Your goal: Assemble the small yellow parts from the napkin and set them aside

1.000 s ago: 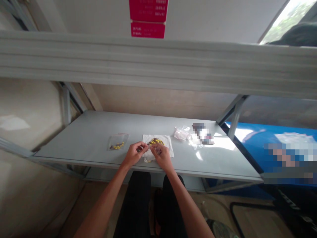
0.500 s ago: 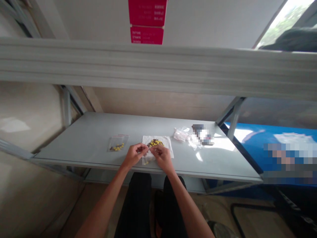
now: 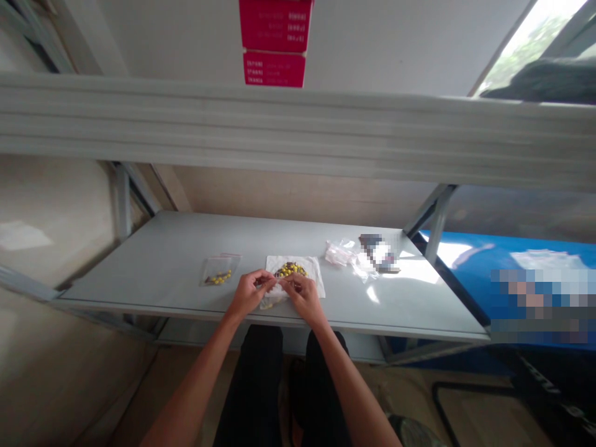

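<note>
My left hand (image 3: 251, 290) and my right hand (image 3: 302, 292) meet near the table's front edge, fingertips pinched close together. Between them they hold the top edge of a small clear plastic bag (image 3: 274, 303), which hangs below with something yellowish inside; the fingers hide much of it. Just behind the fingertips, a pile of yellow and dark brown beads (image 3: 292, 269) rests on a white cloth or sheet (image 3: 316, 273). To the left lies another clear bag (image 3: 235, 264), flat, holding several yellow and brown beads.
Crumpled clear plastic bags (image 3: 342, 253) lie right of the white sheet, beside a blurred-out object (image 3: 379, 253). A grey shelf beam (image 3: 298, 133) crosses above the table (image 3: 153, 261), with red boxes (image 3: 274, 68) beyond it. A blue surface (image 3: 475, 251) adjoins at right.
Both hands stay pinched together at the bag's top with only slight finger movement. The hanging bag has shifted a little to the left. The whole view has drifted slightly.
</note>
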